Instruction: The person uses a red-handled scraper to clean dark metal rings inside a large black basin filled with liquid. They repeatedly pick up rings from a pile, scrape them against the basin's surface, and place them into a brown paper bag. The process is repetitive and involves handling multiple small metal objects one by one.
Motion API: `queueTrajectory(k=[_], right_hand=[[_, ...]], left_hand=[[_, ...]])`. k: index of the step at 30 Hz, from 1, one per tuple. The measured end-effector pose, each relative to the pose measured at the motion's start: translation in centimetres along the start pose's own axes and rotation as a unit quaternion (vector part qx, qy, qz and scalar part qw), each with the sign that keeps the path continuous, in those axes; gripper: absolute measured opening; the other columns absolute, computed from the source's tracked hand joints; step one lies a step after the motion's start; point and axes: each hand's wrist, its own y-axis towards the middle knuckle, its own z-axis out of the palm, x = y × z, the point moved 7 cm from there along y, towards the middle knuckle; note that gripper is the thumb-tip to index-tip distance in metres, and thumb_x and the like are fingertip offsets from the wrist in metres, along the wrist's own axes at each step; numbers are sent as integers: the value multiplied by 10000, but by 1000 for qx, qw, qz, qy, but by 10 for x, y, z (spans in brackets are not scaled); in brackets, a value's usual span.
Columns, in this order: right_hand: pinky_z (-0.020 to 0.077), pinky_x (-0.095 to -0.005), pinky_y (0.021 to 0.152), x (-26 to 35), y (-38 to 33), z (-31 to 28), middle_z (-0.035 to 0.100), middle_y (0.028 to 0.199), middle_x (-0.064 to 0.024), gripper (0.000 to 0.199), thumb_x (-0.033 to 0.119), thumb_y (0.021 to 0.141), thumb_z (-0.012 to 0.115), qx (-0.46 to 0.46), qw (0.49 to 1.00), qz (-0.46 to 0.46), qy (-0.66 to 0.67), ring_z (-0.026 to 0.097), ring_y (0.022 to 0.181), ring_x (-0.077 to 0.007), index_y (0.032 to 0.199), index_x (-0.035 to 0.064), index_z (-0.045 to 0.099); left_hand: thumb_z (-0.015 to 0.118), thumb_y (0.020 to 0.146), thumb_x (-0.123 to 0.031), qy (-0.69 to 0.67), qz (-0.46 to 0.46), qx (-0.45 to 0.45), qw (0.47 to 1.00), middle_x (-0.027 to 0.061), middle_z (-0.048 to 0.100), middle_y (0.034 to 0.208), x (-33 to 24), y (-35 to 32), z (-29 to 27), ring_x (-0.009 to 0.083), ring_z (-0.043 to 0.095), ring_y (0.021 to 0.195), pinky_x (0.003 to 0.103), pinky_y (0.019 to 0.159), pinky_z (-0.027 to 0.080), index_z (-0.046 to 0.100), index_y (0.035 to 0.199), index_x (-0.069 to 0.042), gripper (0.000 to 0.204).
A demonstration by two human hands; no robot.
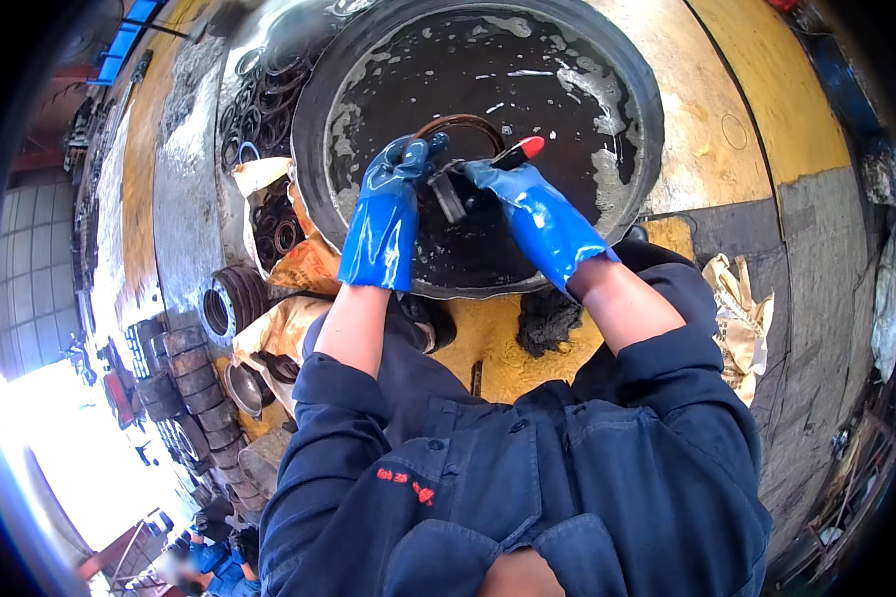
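Both my hands wear wet blue rubber gloves and are over a wide round tub [306,129] of dark, foam-flecked liquid. My left hand [398,164] is closed on the left side of a thin brown ring [461,119], which arches up between the hands. In my right hand [518,189] is a black-handled tool with a red tip [531,147], its fingers wrapped round the handle. A grey, block-shaped piece [448,197] shows below the ring between the gloves; whether it belongs to the tool I cannot tell. The ring's lower part is hidden.
Many dark rings [259,109] lie left of the tub, beside an open sack [304,264] with more rings. Stacked round parts [194,383] stand farther left. A dark rag [548,323] lies before the tub, and a crumpled sack [739,323] sits at right. Another person [214,562] is at lower left.
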Motion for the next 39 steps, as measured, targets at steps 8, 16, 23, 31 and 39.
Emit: queueTrajectory(k=[8, 16, 23, 31, 39], right_hand=[[542, -294, 836, 32, -31, 5, 748, 1003, -91, 327, 279, 915, 741, 18, 996, -4, 92, 692, 922, -145, 1096, 7, 737], [564, -444, 850, 60, -59, 16, 734, 1091, -122, 355, 344, 867, 701, -98, 804, -229, -540, 712, 964, -319, 1201, 225, 695], [581, -398, 816, 103, -83, 12, 707, 1191, -123, 440, 210, 805, 740, -145, 704, -386, -578, 716, 957, -322, 1239, 233, 676], [552, -365, 859, 28, -21, -20, 757, 1021, -111, 300, 294, 913, 710, -68, 954, -63, -286, 723, 942, -236, 1156, 121, 735], [581, -297, 746, -12, -26, 7, 739, 970, -79, 294, 244, 925, 729, -36, 971, 127, 200, 690, 810, -183, 1152, 58, 723]], left_hand=[[434, 1059, -309, -4, 1, 1, 1000, 190, 657, 1210, 0, 1, 1, 268, 636, 1101, 389, 946, 491, 602, 1283, -30, 395], [489, 1029, -272, -159, -19, 21, 987, 155, 669, 1164, 31, 10, 6, 233, 635, 1045, 360, 909, 494, 625, 1251, -35, 352], [537, 1003, -239, -217, -34, 12, 976, 125, 679, 1124, 48, 10, 0, 202, 634, 996, 334, 876, 496, 646, 1223, -39, 317], [592, 973, -202, -249, -33, 29, 967, 91, 691, 1079, 46, 13, 6, 166, 633, 939, 304, 839, 499, 669, 1191, -44, 280], [647, 943, -164, -263, -20, 39, 964, 56, 703, 1033, 50, 25, 18, 131, 631, 883, 275, 802, 502, 693, 1159, -49, 249]])
